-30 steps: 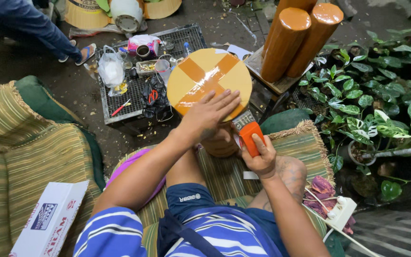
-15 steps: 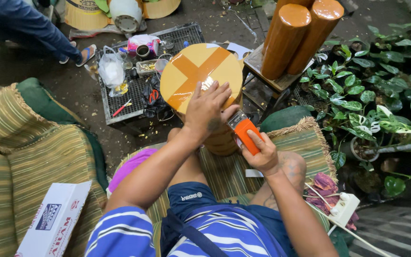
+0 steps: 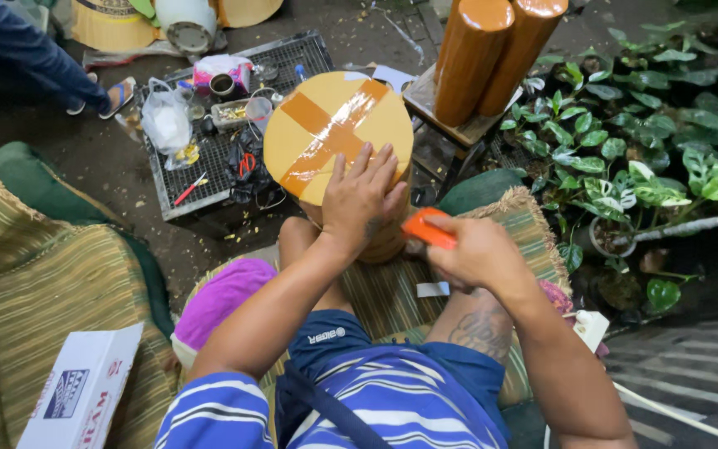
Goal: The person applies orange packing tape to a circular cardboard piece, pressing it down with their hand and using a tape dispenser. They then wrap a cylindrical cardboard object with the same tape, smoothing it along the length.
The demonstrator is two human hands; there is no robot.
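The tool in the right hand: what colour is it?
Orange. The tool shows best in the head view, gripped in the right hand.

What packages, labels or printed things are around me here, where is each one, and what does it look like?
Cardboard box: bottom left on the striped cushion, long, white with a blue emblem and red print.
Plastic bag: on the wire grid, clear white, knotted.
Paper slip: on the mat below the right hand, small, white.

Dark, littered concrete floor [image 3: 110, 166] lies under dim light. Left of it sits a striped green-yellow cushioned seat [image 3: 35, 299]. A wire rack [image 3: 209, 158] rests on the floor, and leafy potted plants [image 3: 650, 141] crowd its right edge.
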